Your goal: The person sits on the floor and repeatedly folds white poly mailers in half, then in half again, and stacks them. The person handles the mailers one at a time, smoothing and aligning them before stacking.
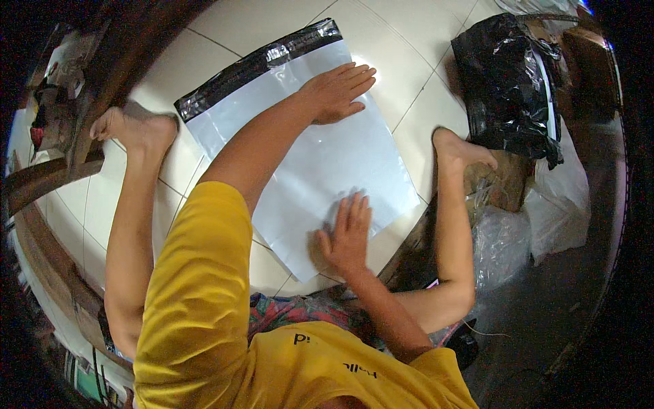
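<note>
A white plastic mailer bag (320, 160) with a black flap (259, 65) at its far end lies flat on the tiled floor (402, 54), between my spread legs. My left hand (337, 92) rests palm down on the far part of the bag, just below the flap, with its fingers stretched to the right. My right hand (347, 235) presses flat on the near corner of the bag, fingers spread. Neither hand grips anything.
My bare feet (136, 126) (460, 150) flank the bag. A crumpled black plastic bag (507, 82) sits at the far right, with clear and white plastic bags (524, 225) and a brown box (501, 184) below it. Dark wooden furniture (102, 61) curves along the left.
</note>
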Tool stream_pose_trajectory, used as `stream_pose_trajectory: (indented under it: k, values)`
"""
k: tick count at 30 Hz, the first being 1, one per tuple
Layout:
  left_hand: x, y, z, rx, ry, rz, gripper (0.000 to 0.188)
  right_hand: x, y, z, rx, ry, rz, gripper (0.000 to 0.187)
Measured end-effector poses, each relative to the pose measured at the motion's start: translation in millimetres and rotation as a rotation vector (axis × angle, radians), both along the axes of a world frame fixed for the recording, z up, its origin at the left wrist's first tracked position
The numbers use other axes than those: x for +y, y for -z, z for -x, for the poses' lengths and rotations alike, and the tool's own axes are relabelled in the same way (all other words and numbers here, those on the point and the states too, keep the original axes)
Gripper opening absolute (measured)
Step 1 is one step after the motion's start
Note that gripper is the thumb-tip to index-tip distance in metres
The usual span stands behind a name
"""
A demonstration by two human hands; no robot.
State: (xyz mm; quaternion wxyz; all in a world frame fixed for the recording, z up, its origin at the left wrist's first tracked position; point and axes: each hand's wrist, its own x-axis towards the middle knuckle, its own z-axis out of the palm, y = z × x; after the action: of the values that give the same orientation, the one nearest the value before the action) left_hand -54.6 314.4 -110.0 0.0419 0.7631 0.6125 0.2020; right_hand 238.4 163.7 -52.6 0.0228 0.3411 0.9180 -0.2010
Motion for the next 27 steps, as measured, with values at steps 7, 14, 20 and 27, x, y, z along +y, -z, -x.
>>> stream_pose_trajectory:
  k: [7, 14, 20, 27]
  values:
    - [-2.3, 1.8, 1.3, 0.011, -0.027, -0.085, 0.061, -62.3, 23.5, 4.5, -0.072, -0.081, -0.037, 0.094]
    - [-40.7, -8.6, -34.2, -0.141, -0.036, -0.237, 0.07, -64.3, 18.8, 8.9, -0.071, -0.068, -0.044, 0.099]
    - [-217.2, -27.9, -142.8, -0.39, 0.236, 0.209, 0.079, -63.8, 16.3, 17.0, -0.156, -0.043, -0.021, 0.101]
    - [-225.4, -16.0, -84.1, -0.187, 0.116, 0.238, 0.08, -63.7, 14.2, 13.8, -0.15, -0.082, -0.107, 0.101]
